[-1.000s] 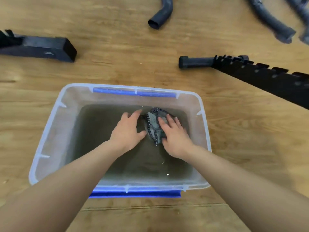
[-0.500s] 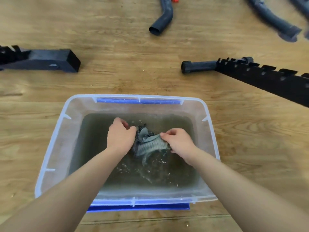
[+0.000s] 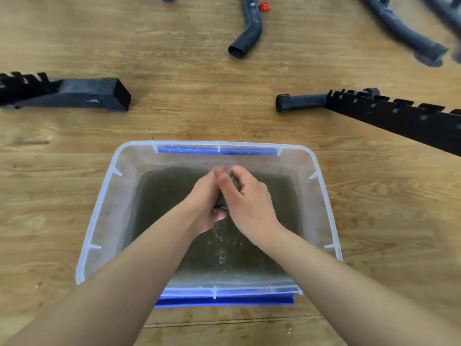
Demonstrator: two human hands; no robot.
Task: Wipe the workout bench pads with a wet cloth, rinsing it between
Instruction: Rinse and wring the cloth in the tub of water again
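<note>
Looks to me like a home workout room. Wood-plank laminate floor (image 3: 74, 196) underfoot. Black notched bench frame rails (image 3: 399, 116) and curved grey tube legs (image 3: 249, 33) stand on it. Clear plastic storage tub (image 3: 99, 221) of murky water sits between them.

Head cam: I see both my forearms bare up to the frame edge, no sleeve showing on either. Left hand (image 3: 207, 198) and right hand (image 3: 245, 204) are bare too, with nothing worn on them. Nails look short and plain where I can see them. Fingertips slightly motion-blurred, so I can't make out finer detail there.
</note>
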